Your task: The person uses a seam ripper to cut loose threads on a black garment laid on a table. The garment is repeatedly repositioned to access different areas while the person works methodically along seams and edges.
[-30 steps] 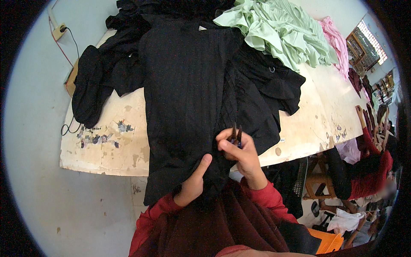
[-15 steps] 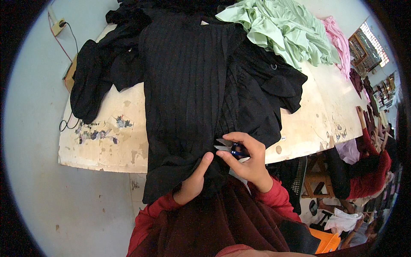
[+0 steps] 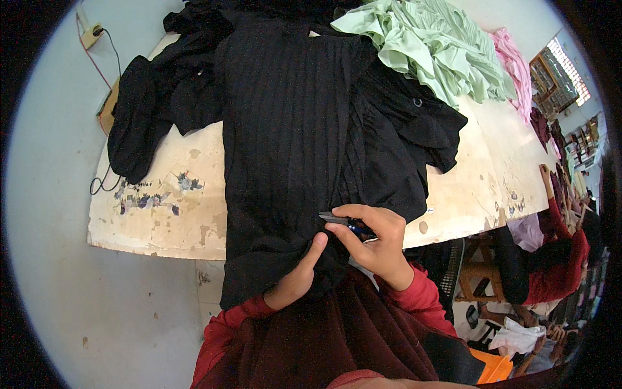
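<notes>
A black pleated garment (image 3: 282, 129) lies over the table and hangs past its near edge toward me. My left hand (image 3: 299, 275) grips the garment's lower part, thumb on top and the other fingers hidden under the cloth. In my right hand (image 3: 379, 241) is a pair of thread snips (image 3: 355, 227) with blue on the handle, held between thumb and fingers. Their blades are together and point left, at the cloth just above my left thumb. Whether a thread is between the blades is too small to tell.
More black clothing (image 3: 139, 123) is heaped on the table's (image 3: 194, 223) left and far side. Pale green pleated cloth (image 3: 427, 45) and pink cloth (image 3: 512, 61) lie at the far right. A power socket with a cable (image 3: 92, 35) is on the left wall. Another person in red (image 3: 557, 266) sits at right.
The snips' blades, apart before, have come together as my right fingers squeezed. My left hand has shifted very slightly; the cloth has barely moved.
</notes>
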Demonstrator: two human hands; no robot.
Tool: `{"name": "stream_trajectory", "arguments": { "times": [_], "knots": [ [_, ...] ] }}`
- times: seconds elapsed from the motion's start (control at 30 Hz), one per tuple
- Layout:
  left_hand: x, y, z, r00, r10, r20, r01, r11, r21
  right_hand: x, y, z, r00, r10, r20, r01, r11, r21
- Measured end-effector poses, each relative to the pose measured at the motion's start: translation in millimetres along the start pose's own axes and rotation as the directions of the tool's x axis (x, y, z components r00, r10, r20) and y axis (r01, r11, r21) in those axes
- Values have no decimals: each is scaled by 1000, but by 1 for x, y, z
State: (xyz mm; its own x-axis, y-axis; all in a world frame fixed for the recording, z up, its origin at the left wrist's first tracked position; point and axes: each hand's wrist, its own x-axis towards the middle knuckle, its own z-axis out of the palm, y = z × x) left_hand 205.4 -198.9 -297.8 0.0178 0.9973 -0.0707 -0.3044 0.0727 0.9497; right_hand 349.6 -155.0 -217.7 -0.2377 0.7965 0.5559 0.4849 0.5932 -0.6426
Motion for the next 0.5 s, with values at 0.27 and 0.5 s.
{"name": "stream_trajectory", "arguments": {
  "times": [0.27, 0.5],
  "knots": [
    [0, 6, 0, 999, 28, 40, -27, 1000, -12, 2, 0, 4, 999, -32, -31, 31, 999, -26],
    [1, -10, -11, 999, -8, 53, -1, 987, 162, 5, 5, -4, 976, 206, -66, -194, 970, 150]
  ]
}}
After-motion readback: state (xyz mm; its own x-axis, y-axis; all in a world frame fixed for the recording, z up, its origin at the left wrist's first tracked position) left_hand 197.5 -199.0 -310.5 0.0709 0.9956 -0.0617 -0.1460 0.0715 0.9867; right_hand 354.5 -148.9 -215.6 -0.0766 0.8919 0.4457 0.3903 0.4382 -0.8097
